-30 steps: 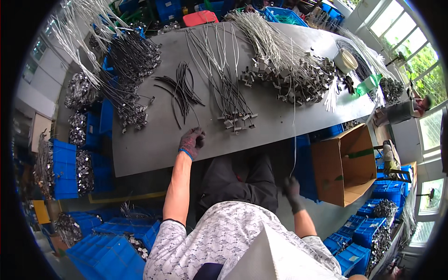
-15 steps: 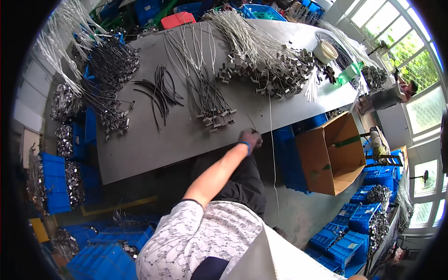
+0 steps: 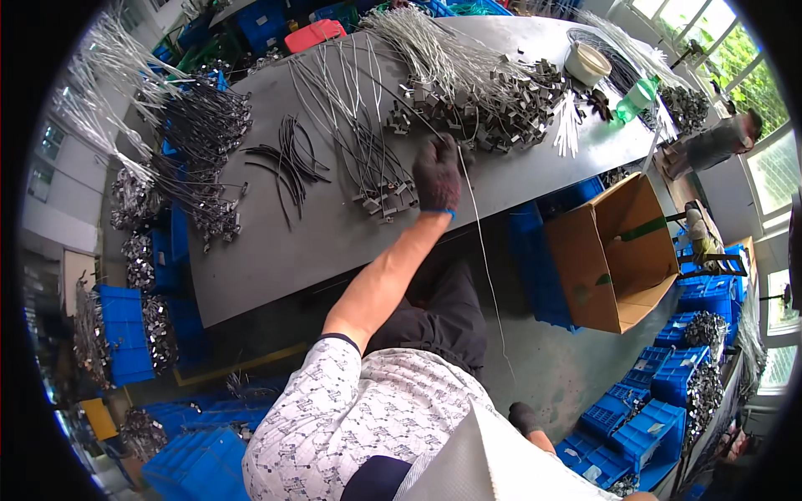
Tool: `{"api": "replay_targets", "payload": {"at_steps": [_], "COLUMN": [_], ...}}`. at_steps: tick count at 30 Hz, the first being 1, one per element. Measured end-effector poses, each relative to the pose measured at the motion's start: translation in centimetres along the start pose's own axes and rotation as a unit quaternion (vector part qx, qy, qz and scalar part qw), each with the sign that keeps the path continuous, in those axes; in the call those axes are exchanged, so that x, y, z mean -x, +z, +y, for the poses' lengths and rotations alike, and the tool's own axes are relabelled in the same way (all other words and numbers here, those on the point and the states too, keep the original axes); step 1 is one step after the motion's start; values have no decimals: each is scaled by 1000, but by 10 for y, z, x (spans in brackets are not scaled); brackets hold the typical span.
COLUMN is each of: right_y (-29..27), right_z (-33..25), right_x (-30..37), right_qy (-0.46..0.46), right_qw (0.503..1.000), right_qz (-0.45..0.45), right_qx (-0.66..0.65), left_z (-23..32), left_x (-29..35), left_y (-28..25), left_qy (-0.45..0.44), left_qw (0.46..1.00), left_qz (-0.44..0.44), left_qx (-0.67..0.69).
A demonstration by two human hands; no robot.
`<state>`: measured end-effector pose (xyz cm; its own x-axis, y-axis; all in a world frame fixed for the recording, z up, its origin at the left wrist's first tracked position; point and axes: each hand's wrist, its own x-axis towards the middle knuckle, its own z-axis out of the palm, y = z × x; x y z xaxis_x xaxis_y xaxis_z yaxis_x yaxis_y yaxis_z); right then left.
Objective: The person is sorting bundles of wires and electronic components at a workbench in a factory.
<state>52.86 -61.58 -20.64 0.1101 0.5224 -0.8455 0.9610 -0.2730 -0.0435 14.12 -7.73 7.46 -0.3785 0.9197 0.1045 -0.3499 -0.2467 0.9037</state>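
Some cables look sleeved; many seem left.
Your left hand (image 3: 439, 174) has its fingers closed on one black tube (image 3: 405, 105) above the table (image 3: 267, 263), near the hanging pale cable (image 3: 482, 242); your right hand (image 3: 525, 417) is low, its fingers I cannot tell. The middle bunch (image 3: 363, 150) wears black; loose tubes (image 3: 294, 163) remain beside.

Blue crates (image 3: 127, 334), heaped cables (image 3: 476, 92) and a metal table (image 3: 276, 259) show a workshop.
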Motion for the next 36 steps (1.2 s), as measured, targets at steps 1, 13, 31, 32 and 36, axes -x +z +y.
{"api": "replay_targets", "payload": {"at_steps": [1,13,31,32,36], "right_y": [-1,-28,-354,-364,-358], "right_z": [-1,-21,-410,-428,-440], "right_x": [-5,-16,-31,-28,-43], "right_qy": [-5,-48,-418,-428,-408], "right_qw": [1000,997,692,698,757], "right_qz": [1,-32,294,291,183], "right_qx": [-1,49,-510,-496,-477], "left_z": [9,5,-37,-29,24], "left_x": [-9,-24,44,40,3], "left_y": [-1,-90,-133,-139,-152], "left_qy": [25,-203,-121,-161,-313], "left_qw": [1000,968,954,955,947], "left_qz": [12,-148,-214,-204,-43], "left_qx": [12,11,-174,-143,63]}}
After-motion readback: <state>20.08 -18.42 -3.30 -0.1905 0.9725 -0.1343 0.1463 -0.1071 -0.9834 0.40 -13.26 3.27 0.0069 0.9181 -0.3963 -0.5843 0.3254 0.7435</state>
